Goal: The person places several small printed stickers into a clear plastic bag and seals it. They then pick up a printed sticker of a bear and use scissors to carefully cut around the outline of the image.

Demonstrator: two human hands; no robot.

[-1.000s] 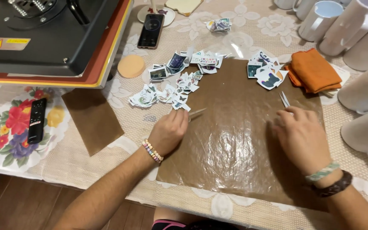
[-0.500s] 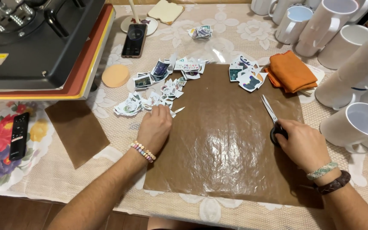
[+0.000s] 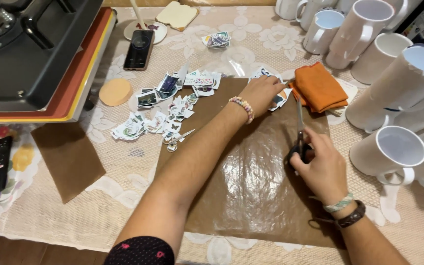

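1. Forearms cross the near edge of the table [image 3: 50, 221], which is covered by a lace cloth; a glossy brown sheet [image 3: 251, 196] lies flat between them.
2. Right hand [image 3: 322, 167], fingers closed through the handles of the scissors [image 3: 300, 132]; blades together, pointing toward the far edge, resting on the brown sheet.
3. Left hand [image 3: 261, 91], reaching across to the far right corner of the brown sheet, fingers curled down on a printed cutout [image 3: 279, 99]; whether it is pinched or only touched cannot be told.
4. Orange cloth [image 3: 319, 87], just beside that cutout; white mugs [image 3: 393, 152] crowd the right edge.
5. Scattered cutouts [image 3: 172, 100], near the sheet's far left corner; heat press [image 3: 30, 54] at the far left corner, phone [image 3: 139, 49] beside it.
6. Judgement: lifting one cutout cleanly calls for a fingertip pinch at its edge, with the scissor blades kept shut and low, clear of the crossing left wrist.
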